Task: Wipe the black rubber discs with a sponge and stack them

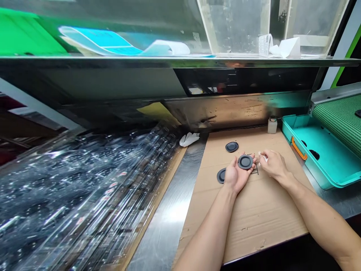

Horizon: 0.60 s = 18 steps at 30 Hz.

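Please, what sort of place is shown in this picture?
Probably a factory workstation: a green conveyor belt runs beside a teal bin, clear plastic packaging is piled at left, and matching dark round parts lie on cardboard.

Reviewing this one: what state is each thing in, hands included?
Left hand: palm up, supporting a dark disc
Right hand: fingers closed on something small and white
Upper loose disc: lying on the cardboard
Lower loose disc: on the cardboard, partly hidden
Teal bin: open-topped, dark pieces inside
Small bottle: upright, cap state unclear
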Motion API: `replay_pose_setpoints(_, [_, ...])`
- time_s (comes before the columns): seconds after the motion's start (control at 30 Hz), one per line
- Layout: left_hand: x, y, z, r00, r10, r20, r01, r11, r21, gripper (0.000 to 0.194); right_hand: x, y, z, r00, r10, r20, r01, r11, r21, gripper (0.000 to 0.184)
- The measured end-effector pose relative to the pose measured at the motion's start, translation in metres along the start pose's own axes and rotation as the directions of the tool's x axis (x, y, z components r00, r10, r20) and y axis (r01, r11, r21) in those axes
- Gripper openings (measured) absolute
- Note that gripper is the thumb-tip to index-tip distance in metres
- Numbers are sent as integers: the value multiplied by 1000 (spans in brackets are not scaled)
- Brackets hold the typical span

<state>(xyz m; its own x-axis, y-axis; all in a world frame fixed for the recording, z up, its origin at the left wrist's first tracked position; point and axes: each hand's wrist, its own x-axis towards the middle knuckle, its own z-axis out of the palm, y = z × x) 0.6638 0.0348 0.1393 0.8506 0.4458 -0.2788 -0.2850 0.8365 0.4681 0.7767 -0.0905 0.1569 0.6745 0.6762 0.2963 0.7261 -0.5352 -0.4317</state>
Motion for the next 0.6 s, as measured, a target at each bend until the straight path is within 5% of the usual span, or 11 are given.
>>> replay_pose_setpoints(0.3, [-7, 7, 5, 993, -84, 83, 86, 996, -24, 29, 7, 5, 10, 982, 64, -176, 14, 913, 409, 37])
replay_pose_setpoints(0.6, [-10, 13, 2, 964, -255, -70, 253, 967, -42, 66, 12, 3, 15, 984, 101, 147, -178, 588, 789, 31])
